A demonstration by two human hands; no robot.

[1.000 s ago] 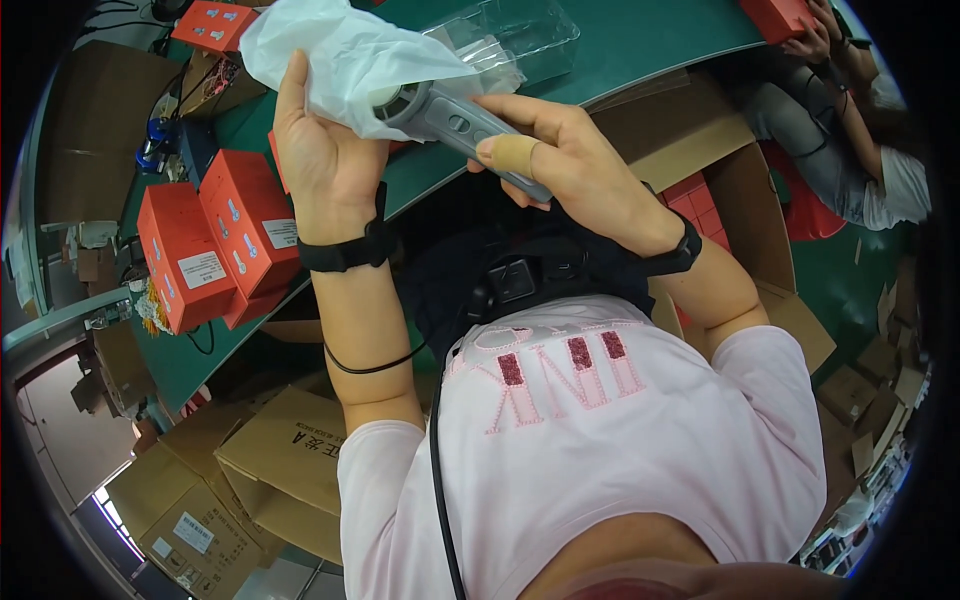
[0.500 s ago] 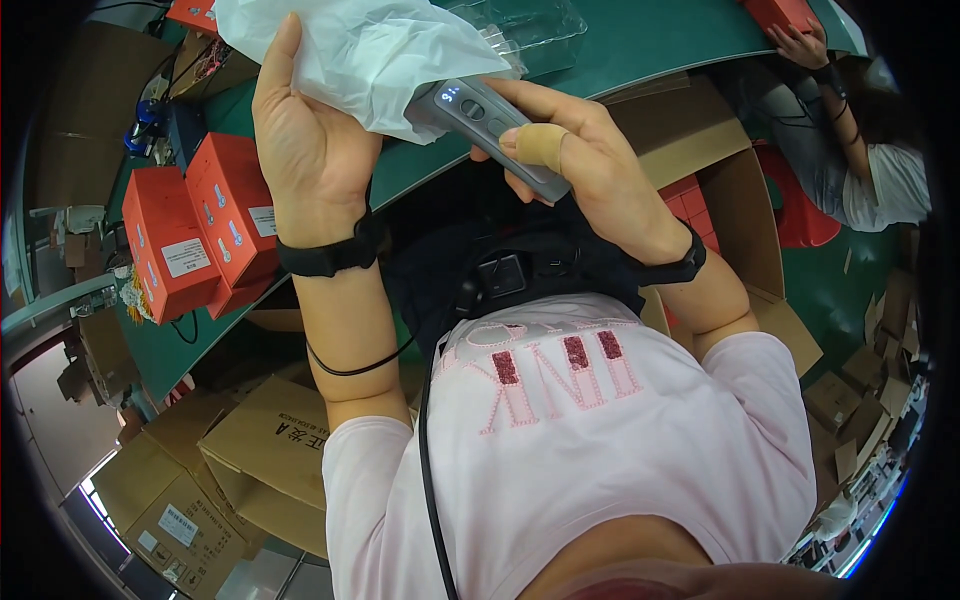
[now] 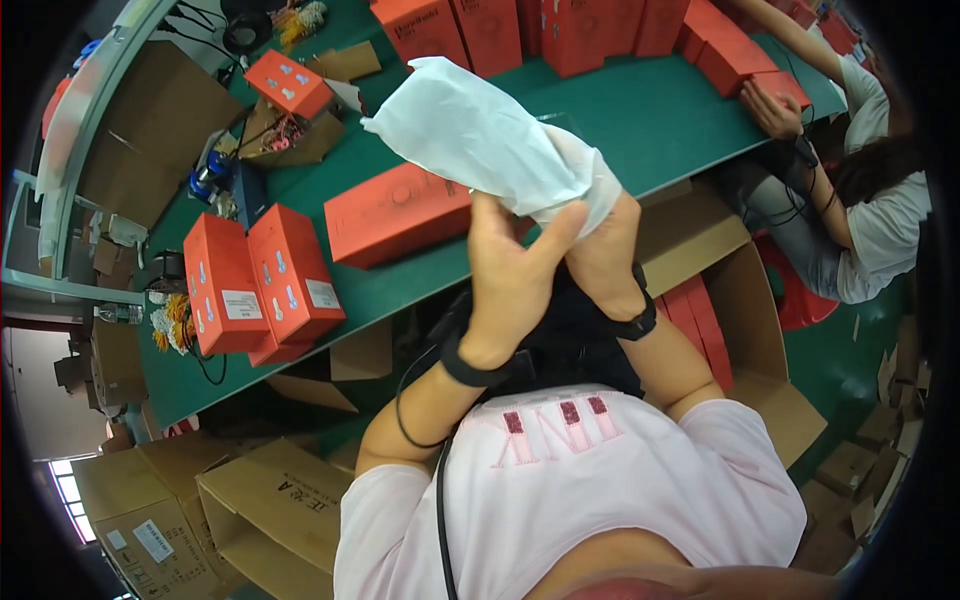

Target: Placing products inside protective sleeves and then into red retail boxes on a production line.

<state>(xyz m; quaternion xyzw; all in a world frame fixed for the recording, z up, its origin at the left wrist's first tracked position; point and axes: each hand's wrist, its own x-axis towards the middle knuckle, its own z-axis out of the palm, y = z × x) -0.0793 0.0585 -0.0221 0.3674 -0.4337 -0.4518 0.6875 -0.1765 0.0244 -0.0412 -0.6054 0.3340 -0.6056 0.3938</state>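
Above the green table's near edge, a white bag (image 3: 465, 130) is held up slanting, its far end up to the left and its near end crumpled. My left hand (image 3: 515, 270) is closed on the bag's underside, its thumb reaching across toward the other hand. My right hand (image 3: 605, 250) grips the bag's gathered near end, most of its fingers hidden behind the thin white material. Whatever fills the bag is covered. Just behind my left hand, a long red box (image 3: 400, 215) lies on the green table (image 3: 640, 135).
Two red boxes (image 3: 245, 290) stand at the table's left. A row of red boxes (image 3: 590, 35) lines the back. At far right, a co-worker's hand (image 3: 770, 110) rests on a red box. Open cartons (image 3: 290, 510) flank me below the table.
The grey handheld device with a lit display, earlier in my right hand, is out of sight. Both hands have come together on the bag. The view has shifted, showing more of the table.
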